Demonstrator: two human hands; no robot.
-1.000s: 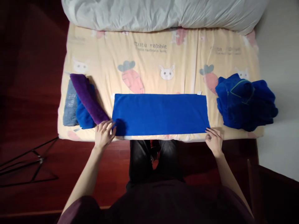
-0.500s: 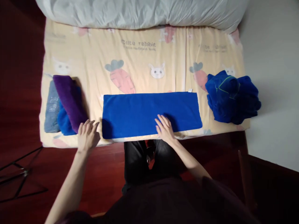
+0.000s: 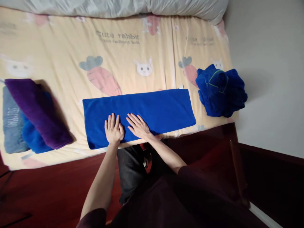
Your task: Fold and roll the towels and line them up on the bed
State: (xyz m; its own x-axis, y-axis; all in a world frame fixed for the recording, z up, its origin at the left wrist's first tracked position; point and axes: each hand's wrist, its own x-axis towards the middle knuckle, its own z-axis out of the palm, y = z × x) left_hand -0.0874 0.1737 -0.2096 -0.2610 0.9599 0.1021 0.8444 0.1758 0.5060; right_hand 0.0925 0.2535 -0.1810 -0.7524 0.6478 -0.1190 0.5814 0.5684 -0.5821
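Below the two hands, on the person's near side, dark trousers [image 3: 130, 167] show above a reddish floor [image 3: 59, 190]. The left hand [image 3: 114, 130] lies palm down with its fingers spread wide, gripping nothing. Just to its right, apart from it, the right hand [image 3: 139, 127] is also flat and spread, its fingers slanting toward the left hand. Under both is the blue cloth [image 3: 161, 109], a long flat rectangle reaching a little left of the left hand and well right of the right one; a small white tag [image 3: 181, 86] sticks out at its far edge. Well left of the left hand, a purple towel [image 3: 38, 110] lies slantwise over another blue cloth [image 3: 33, 136] and a grey-blue towel [image 3: 11, 123]. Well right of the right hand sits a crumpled blue heap [image 3: 220, 91] with green trim. Beyond the hands stretches the yellow printed bed sheet [image 3: 59, 63], then a pale quilt [image 3: 99, 8].
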